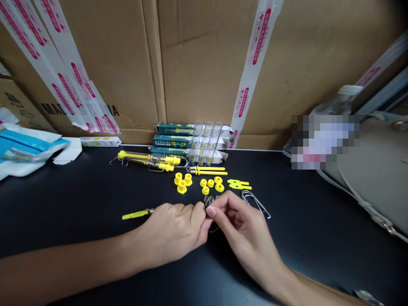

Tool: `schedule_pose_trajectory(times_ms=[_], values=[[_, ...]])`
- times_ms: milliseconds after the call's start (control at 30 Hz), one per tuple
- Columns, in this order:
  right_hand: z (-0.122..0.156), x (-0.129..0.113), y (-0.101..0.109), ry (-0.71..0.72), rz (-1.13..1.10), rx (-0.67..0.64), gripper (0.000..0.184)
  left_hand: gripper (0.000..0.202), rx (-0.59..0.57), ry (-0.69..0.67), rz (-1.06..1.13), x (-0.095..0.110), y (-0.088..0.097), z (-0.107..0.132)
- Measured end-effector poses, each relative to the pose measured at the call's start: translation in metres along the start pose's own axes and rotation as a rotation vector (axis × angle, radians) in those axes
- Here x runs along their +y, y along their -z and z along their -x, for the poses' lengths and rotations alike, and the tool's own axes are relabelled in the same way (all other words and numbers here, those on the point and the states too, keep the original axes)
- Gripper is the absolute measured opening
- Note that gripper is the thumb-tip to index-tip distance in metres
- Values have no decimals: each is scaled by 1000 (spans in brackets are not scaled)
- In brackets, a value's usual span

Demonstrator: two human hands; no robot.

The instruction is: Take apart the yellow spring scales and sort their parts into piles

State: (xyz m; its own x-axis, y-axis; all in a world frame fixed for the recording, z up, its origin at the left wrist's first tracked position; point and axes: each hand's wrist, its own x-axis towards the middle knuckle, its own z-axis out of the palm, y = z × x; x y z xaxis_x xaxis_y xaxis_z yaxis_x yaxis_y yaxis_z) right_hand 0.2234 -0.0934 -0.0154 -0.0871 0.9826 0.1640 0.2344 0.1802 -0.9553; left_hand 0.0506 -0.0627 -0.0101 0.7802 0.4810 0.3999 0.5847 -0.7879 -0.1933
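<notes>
My left hand (178, 225) is closed round a thin yellow plastic strip (135, 215) with a metal end. The strip sticks out to the left of the fist, and the rest of it is hidden in my palm. Thumb and forefinger of my right hand (239, 225) pinch together against the left fingertips. What lies between them is too small to make out; a thin wire curve (214, 230) shows just below. Small metal coils (208, 199) lie right behind the fingertips. Beside my right hand rest bent wire hooks (256, 203).
Yellow collars (182, 186), yellow rings (218, 187), short yellow tabs (239, 184) and yellow strips (210, 171) lie beyond my hands. Further back are assembled spring scales (146, 160), clear tubes (208, 144) and green boxes (174, 140). A bag (366, 170) stands right; cardboard (204, 63) walls the back.
</notes>
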Motion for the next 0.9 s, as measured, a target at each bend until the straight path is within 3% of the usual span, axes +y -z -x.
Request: schedule_pose_trajectory(times_ms=[233, 400, 533, 700, 900], values=[[0, 0, 3, 84, 88, 72, 20, 21, -31, -44, 3, -3, 5, 0], [0, 0, 5, 154, 171, 70, 18, 30, -70, 38, 130, -5, 5, 1], [1, -2, 4, 191, 231, 78, 18, 29, -30, 10, 86, -3, 5, 1], [1, -3, 2, 74, 230, 96, 23, 43, 18, -12, -91, 2, 5, 0], [0, -3, -1, -83, 61, 16, 30, 43, 45, -71, -163, 1, 4, 2]])
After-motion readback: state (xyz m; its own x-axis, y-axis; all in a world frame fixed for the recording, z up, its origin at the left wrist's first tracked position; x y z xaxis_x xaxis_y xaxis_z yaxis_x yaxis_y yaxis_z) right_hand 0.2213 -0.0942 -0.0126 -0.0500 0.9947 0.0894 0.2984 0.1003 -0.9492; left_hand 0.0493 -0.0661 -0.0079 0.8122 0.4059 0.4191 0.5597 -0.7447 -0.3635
